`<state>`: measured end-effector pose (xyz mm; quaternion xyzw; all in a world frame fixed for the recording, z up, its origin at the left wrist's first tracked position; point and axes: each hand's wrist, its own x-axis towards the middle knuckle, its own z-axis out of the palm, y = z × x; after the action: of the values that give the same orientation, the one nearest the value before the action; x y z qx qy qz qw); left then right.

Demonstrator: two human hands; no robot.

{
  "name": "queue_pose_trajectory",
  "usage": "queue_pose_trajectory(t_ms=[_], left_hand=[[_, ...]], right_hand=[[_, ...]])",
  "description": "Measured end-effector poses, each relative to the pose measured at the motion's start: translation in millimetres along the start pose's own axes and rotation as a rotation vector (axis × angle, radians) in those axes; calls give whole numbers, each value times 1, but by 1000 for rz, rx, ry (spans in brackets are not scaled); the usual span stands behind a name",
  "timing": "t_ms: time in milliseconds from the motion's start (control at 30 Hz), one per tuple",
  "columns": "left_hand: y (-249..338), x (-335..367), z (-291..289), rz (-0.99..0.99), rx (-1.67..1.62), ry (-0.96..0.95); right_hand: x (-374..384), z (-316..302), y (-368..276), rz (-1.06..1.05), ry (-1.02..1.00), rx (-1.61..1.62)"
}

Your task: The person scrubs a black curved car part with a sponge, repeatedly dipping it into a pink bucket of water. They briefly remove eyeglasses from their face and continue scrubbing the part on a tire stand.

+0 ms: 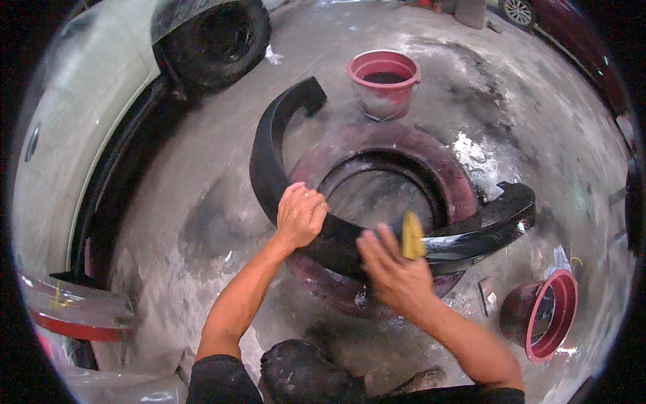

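Observation:
A curved black fender flare [343,246] lies across a dull reddish-stained tyre [397,138] on the floor, its two ends arching away from me. My left hand [301,214] is closed over the flare's left-middle part, a ring on one finger. My right hand [397,269], smeared by motion, is at the flare's middle. A yellow pad [412,236], sponge or folded abrasive, I cannot tell which, stands up from the fingers of that hand. To the right of it the flare's surface looks wet and shiny.
Beyond the tyre stands a pink bucket [383,60] with dark liquid. A second pink bucket [552,316] lies tilted at the lower right, near a small flat block [487,296]. A pale car body [101,101] with a bare wheel [215,40] fills the left. A dark red car [579,47] stands far right.

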<state>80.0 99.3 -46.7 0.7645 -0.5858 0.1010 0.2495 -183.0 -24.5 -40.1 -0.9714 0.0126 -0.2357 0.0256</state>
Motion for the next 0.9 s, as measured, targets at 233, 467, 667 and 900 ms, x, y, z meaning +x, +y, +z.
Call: queue_pose_trajectory(t_ms=[233, 467, 667, 900], left_hand=[[-15, -1, 3, 112, 16, -1], [3, 5, -2, 29, 17, 27], [-1, 5, 5, 118, 42, 3], [11, 3, -1, 61, -1, 24]], right_hand=[[-2, 3, 9, 3, 6, -5], [-150, -66, 133, 263, -125, -186], [-4, 41, -41, -65, 8, 4], [-147, -54, 115, 365, 57, -64]])
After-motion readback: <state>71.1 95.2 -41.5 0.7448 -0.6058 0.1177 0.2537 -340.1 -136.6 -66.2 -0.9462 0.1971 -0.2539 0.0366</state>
